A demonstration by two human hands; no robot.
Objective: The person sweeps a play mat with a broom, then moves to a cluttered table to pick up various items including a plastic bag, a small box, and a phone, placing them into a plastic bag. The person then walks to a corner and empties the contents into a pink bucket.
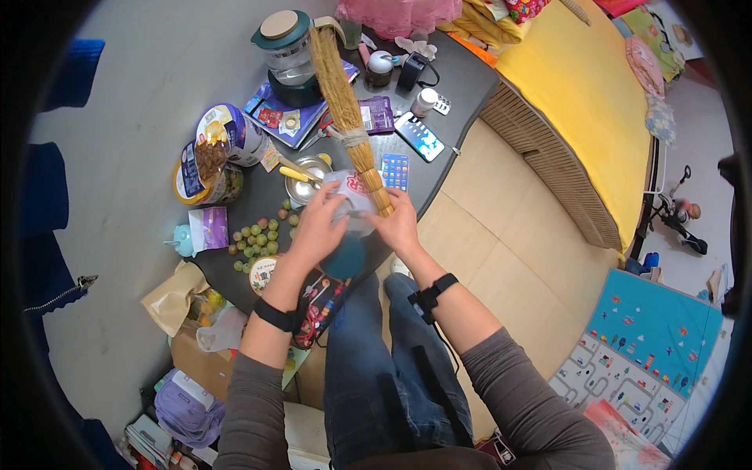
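A straw brush (337, 86) lies upward across the dark table (450, 70), its bound end at my right hand (395, 215). My right hand's fingers curl at that end and at a translucent white bag (348, 192) with red print. My left hand (321, 219) pinches the same bag from the left. Beside it sit a steel bowl (298, 189) with yellow-handled utensils and some loose grapes (258, 239). A teal round shape (343, 258) shows below the bag, partly hidden.
A glass kettle (291, 66), two phones (419, 137), food tubs (200, 176) and a pouch (313, 313) crowd the table. Bags and boxes (196, 352) stand lower left. A yellow-covered bed (572, 110) is right, beyond tiled floor (517, 251), with a play mat (642, 329).
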